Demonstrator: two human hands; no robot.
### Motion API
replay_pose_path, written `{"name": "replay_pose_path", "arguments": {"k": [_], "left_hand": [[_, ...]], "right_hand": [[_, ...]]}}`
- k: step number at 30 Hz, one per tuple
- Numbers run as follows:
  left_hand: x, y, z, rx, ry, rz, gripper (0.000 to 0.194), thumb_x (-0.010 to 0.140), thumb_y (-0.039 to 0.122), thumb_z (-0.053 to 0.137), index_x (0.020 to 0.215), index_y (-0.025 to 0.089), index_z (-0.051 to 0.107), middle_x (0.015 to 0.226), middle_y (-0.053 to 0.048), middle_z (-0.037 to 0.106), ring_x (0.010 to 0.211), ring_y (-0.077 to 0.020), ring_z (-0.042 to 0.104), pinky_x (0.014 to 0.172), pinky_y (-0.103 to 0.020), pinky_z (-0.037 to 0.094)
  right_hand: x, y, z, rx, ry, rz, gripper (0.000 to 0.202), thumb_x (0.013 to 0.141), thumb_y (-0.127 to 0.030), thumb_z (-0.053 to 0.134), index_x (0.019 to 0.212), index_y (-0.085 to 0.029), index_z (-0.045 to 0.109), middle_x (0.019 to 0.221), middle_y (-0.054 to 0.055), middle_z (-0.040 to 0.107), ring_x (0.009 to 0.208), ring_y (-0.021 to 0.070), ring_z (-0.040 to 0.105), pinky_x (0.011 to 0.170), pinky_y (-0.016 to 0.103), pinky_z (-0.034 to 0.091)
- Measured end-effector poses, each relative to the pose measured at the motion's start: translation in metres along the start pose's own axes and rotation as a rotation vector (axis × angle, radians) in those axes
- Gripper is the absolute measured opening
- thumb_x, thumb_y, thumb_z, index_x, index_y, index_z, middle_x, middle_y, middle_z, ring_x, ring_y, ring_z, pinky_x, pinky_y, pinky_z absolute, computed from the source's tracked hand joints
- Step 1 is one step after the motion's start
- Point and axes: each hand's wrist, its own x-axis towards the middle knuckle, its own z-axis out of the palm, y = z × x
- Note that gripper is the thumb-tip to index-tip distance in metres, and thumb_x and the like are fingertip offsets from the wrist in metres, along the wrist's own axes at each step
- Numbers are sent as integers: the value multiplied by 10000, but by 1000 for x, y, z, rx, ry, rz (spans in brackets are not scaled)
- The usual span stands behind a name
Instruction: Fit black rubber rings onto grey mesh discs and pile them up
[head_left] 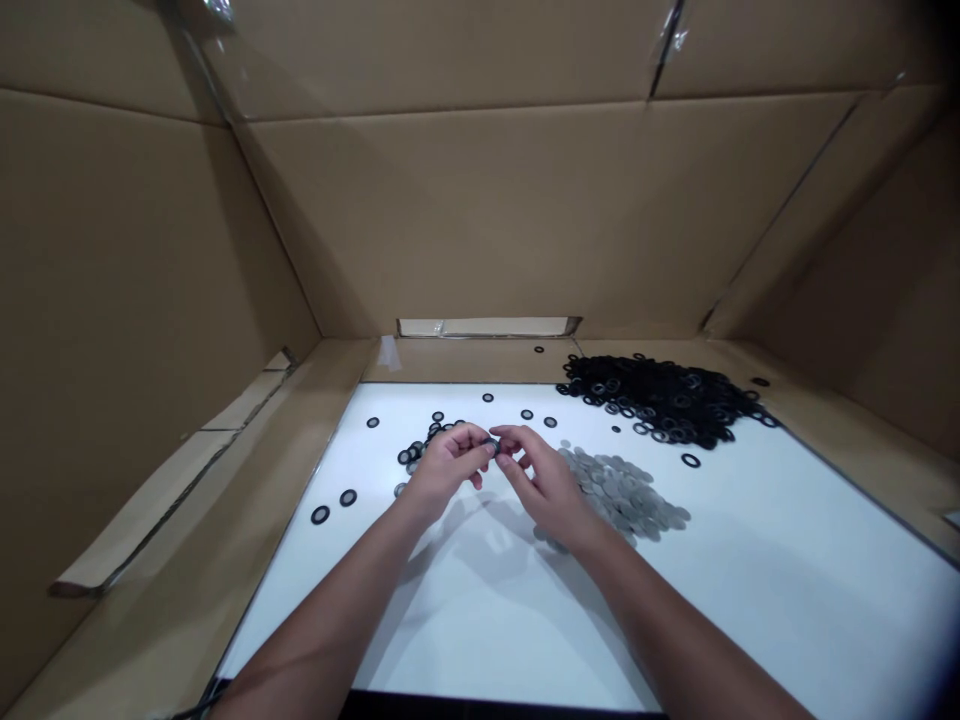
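Both hands meet above the middle of the white board. My left hand [451, 465] pinches a small dark ring [491, 447] between thumb and fingers. My right hand [541, 474] has its fingertips on the same ring from the other side. Whether a disc sits inside the ring is too small to tell. Behind and left of my left hand lie several black rings with grey centres [409, 455], partly hidden by it. A pile of grey translucent discs [626, 495] spreads right beside my right hand.
A large heap of black rings [667, 395] lies at the back right, with a loose ring [691, 461] in front. Scattered filled rings [348, 497] lie on the left of the white board [480, 620]. Cardboard walls [480, 220] enclose the back and sides.
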Motion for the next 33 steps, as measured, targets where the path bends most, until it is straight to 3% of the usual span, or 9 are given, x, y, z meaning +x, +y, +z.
{"name": "replay_pose_path", "arguments": {"k": [5, 11, 27, 33], "left_hand": [[1, -2, -3, -26, -10, -74, 231, 769, 345, 712, 742, 159, 579, 629, 57, 435, 523, -56, 393, 482, -194, 338], [1, 0, -3, -113, -44, -163, 254, 749, 329, 735, 708, 149, 560, 626, 55, 413, 509, -41, 300, 470, -195, 217], [-2, 2, 4, -232, -79, -251, 247, 754, 343, 748, 804, 143, 611, 628, 62, 374, 499, -37, 269, 456, -190, 171], [0, 3, 4, -225, -48, -279, 267, 726, 353, 762, 788, 153, 595, 602, 71, 362, 486, -39, 276, 451, -190, 170]], "right_hand": [[4, 0, -11, -19, -81, -136, 312, 973, -227, 498, 1265, -299, 585, 1016, 55, 604, 870, 185, 598, 668, 289, 505], [3, 1, -12, -59, -97, -138, 323, 952, -236, 554, 1266, -306, 584, 1057, 59, 608, 804, 170, 604, 629, 288, 522], [4, 4, -6, -121, 2, -79, 141, 894, -217, 632, 1010, -239, 555, 937, 35, 565, 785, 170, 571, 623, 298, 505], [3, 2, -9, -64, -15, -122, 304, 904, -230, 606, 1198, -272, 542, 1152, 82, 580, 918, 200, 608, 628, 313, 546]]}}
